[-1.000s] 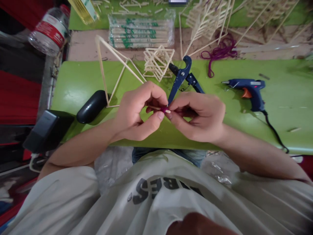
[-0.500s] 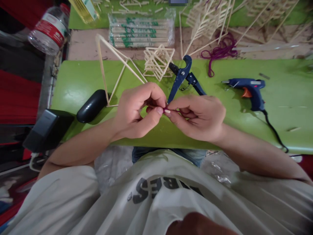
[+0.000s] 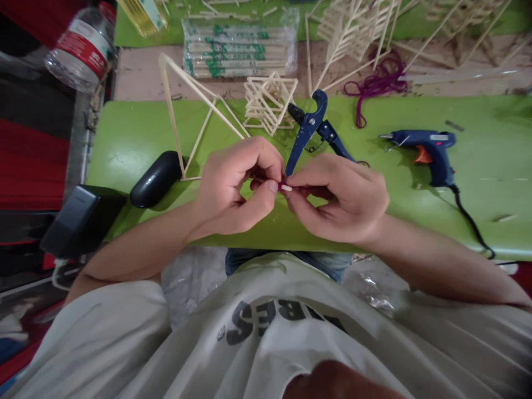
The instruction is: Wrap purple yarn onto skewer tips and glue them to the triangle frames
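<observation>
Over the green table edge, my left hand (image 3: 243,188) and my right hand (image 3: 341,197) meet fingertip to fingertip. A small pale stick (image 3: 286,188) with purple string (image 3: 282,185) around it shows between them. My left thumb and forefinger pinch the stick; its rest is hidden in the palm. My right thumb and forefinger are closed on the string, which runs into that hand. Just beyond the fingers lies a blue hand cutter (image 3: 310,126), its handles apart. A small wooden stick lattice (image 3: 271,103) stands behind it.
Left are an open stick frame (image 3: 171,111), a black oval case (image 3: 157,180) and a black charger block (image 3: 81,219). A blue glue gun (image 3: 434,149) with cord lies right. Behind are a bundle of purple string (image 3: 376,83), packaged sticks (image 3: 241,51) and larger stick structures (image 3: 357,33).
My right hand has shifted slightly to the right and turned a little. The string between my hands has moved with it; my left hand keeps its pinch.
</observation>
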`<control>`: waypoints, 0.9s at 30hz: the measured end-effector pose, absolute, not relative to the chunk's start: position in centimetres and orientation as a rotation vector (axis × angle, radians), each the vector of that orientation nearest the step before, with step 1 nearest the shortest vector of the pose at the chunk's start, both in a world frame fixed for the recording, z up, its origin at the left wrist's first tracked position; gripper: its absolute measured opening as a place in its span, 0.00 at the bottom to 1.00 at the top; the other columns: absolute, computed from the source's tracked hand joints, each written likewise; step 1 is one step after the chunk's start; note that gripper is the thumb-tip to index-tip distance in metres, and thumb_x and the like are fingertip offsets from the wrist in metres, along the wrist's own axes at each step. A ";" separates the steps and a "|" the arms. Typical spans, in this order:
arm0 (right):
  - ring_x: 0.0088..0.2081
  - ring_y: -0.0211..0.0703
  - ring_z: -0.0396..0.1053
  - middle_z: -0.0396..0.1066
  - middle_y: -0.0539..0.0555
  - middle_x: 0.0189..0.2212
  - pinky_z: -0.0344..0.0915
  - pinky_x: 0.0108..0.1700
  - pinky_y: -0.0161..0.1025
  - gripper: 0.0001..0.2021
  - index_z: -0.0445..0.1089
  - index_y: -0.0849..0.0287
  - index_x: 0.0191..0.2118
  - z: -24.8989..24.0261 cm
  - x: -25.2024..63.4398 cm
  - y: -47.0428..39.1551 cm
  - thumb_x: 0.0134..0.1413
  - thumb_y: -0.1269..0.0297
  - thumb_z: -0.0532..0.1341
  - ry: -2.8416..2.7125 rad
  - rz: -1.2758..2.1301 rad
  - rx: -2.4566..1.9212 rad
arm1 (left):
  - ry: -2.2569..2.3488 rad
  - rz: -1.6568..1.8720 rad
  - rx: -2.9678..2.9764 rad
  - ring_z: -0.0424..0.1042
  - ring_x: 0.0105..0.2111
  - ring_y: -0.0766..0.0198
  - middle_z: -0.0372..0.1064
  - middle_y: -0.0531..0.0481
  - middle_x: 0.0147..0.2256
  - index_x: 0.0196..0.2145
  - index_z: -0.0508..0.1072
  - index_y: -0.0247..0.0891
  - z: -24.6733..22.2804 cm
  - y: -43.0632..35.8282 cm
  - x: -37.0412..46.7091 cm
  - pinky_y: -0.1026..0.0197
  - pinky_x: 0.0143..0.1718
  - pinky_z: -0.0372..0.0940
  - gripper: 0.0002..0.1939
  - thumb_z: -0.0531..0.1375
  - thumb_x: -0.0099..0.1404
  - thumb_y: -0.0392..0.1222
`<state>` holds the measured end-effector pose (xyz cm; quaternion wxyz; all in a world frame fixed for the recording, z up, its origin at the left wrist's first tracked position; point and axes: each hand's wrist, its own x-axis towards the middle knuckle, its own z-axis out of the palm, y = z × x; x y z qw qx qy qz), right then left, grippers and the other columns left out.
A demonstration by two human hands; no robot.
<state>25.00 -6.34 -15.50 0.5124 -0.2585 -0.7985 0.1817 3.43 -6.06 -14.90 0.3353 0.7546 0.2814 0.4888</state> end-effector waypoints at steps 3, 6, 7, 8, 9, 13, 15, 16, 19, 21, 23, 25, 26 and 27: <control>0.25 0.32 0.68 0.75 0.47 0.27 0.66 0.28 0.33 0.04 0.78 0.58 0.43 -15.6 25.0 -6.4 0.67 0.74 0.68 -1.947 0.373 -0.661 | 0.743 1.269 1.971 0.74 0.33 0.62 0.76 0.46 0.36 0.38 0.74 0.42 -14.7 -6.1 3.4 0.57 0.27 0.64 0.03 0.64 0.70 0.35; 0.25 0.31 0.70 0.78 0.46 0.28 0.67 0.29 0.31 0.04 0.79 0.58 0.44 -15.6 25.1 -6.5 0.68 0.74 0.69 -1.956 0.335 -0.671 | 0.747 1.253 1.974 0.72 0.31 0.65 0.76 0.47 0.37 0.39 0.73 0.42 -14.5 -6.0 3.4 0.58 0.27 0.63 0.03 0.63 0.72 0.36; 0.26 0.31 0.70 0.79 0.46 0.28 0.68 0.29 0.31 0.05 0.79 0.58 0.45 -15.6 25.1 -6.5 0.68 0.74 0.69 -1.959 0.334 -0.669 | 0.734 1.259 1.981 0.72 0.31 0.65 0.75 0.48 0.36 0.39 0.73 0.42 -14.6 -6.0 3.4 0.59 0.27 0.63 0.03 0.63 0.72 0.36; 0.26 0.30 0.70 0.79 0.46 0.28 0.68 0.29 0.31 0.05 0.79 0.57 0.45 -15.7 25.1 -6.5 0.68 0.74 0.69 -1.959 0.335 -0.665 | 0.723 1.265 1.981 0.72 0.31 0.65 0.75 0.48 0.36 0.39 0.72 0.42 -14.7 -6.0 3.4 0.59 0.27 0.64 0.04 0.64 0.73 0.37; 0.25 0.30 0.70 0.79 0.46 0.29 0.68 0.29 0.31 0.05 0.79 0.57 0.45 -15.7 25.1 -6.4 0.68 0.74 0.69 -1.958 0.341 -0.658 | 0.715 1.271 1.972 0.73 0.32 0.65 0.75 0.48 0.36 0.39 0.72 0.42 -14.8 -6.0 3.4 0.59 0.27 0.65 0.04 0.64 0.73 0.37; 0.24 0.32 0.70 0.79 0.47 0.30 0.69 0.28 0.33 0.06 0.79 0.57 0.47 -15.9 24.9 -6.3 0.68 0.72 0.69 -1.932 0.405 -0.651 | 0.720 1.273 1.846 0.76 0.37 0.62 0.74 0.48 0.39 0.45 0.72 0.44 -15.8 -6.1 3.3 0.58 0.31 0.70 0.04 0.64 0.78 0.43; 0.25 0.34 0.71 0.79 0.48 0.31 0.71 0.28 0.35 0.08 0.79 0.54 0.48 -16.0 24.8 -6.3 0.66 0.71 0.69 -1.908 0.484 -0.658 | 0.728 1.279 1.802 0.75 0.37 0.62 0.73 0.48 0.40 0.49 0.71 0.46 -16.2 -6.1 3.3 0.58 0.31 0.70 0.07 0.63 0.79 0.48; 0.25 0.36 0.72 0.80 0.48 0.32 0.73 0.29 0.37 0.09 0.79 0.52 0.49 -16.1 24.8 -6.3 0.66 0.70 0.70 -1.891 0.530 -0.662 | 0.747 1.273 1.790 0.74 0.37 0.62 0.73 0.48 0.41 0.49 0.71 0.46 -16.3 -6.1 3.3 0.57 0.31 0.70 0.08 0.63 0.79 0.49; 0.28 0.40 0.75 0.82 0.50 0.34 0.75 0.30 0.41 0.10 0.79 0.48 0.49 -16.1 24.7 -6.5 0.65 0.68 0.71 -1.836 0.627 -0.679 | 0.805 1.254 1.786 0.74 0.39 0.61 0.73 0.47 0.43 0.48 0.71 0.46 -16.5 -6.0 3.5 0.55 0.34 0.72 0.09 0.64 0.79 0.51; 0.27 0.41 0.75 0.83 0.50 0.35 0.74 0.30 0.42 0.10 0.79 0.47 0.49 -16.2 24.7 -6.6 0.65 0.68 0.71 -1.827 0.640 -0.707 | 0.756 1.316 1.812 0.74 0.39 0.61 0.72 0.46 0.43 0.46 0.71 0.46 -16.5 -5.8 3.6 0.56 0.33 0.72 0.10 0.66 0.78 0.51; 0.26 0.40 0.72 0.82 0.50 0.34 0.73 0.29 0.43 0.09 0.79 0.47 0.47 -16.2 24.7 -6.6 0.65 0.68 0.72 -1.824 0.627 -0.730 | 0.702 1.378 1.846 0.73 0.37 0.62 0.72 0.46 0.42 0.45 0.71 0.45 -16.4 -5.6 3.7 0.57 0.30 0.70 0.11 0.67 0.76 0.52; 0.25 0.39 0.70 0.81 0.50 0.32 0.72 0.29 0.42 0.07 0.79 0.48 0.46 -16.2 24.7 -6.5 0.65 0.67 0.71 -1.822 0.600 -0.729 | 0.717 1.347 1.875 0.72 0.35 0.62 0.71 0.45 0.40 0.43 0.72 0.44 -16.2 -5.4 3.7 0.57 0.30 0.69 0.11 0.67 0.75 0.51; 0.25 0.39 0.70 0.81 0.50 0.32 0.71 0.29 0.41 0.06 0.80 0.49 0.45 -16.2 24.7 -6.4 0.66 0.67 0.70 -1.820 0.588 -0.720 | 0.747 1.312 1.879 0.72 0.36 0.61 0.71 0.45 0.40 0.42 0.72 0.43 -16.1 -5.3 3.7 0.56 0.30 0.69 0.11 0.67 0.76 0.50; 0.25 0.39 0.70 0.80 0.49 0.31 0.71 0.29 0.41 0.05 0.80 0.49 0.45 -16.2 24.7 -6.3 0.66 0.67 0.70 -1.818 0.573 -0.699 | 0.764 1.294 1.883 0.72 0.36 0.61 0.71 0.45 0.40 0.42 0.72 0.43 -16.0 -5.3 3.6 0.55 0.31 0.69 0.11 0.67 0.76 0.50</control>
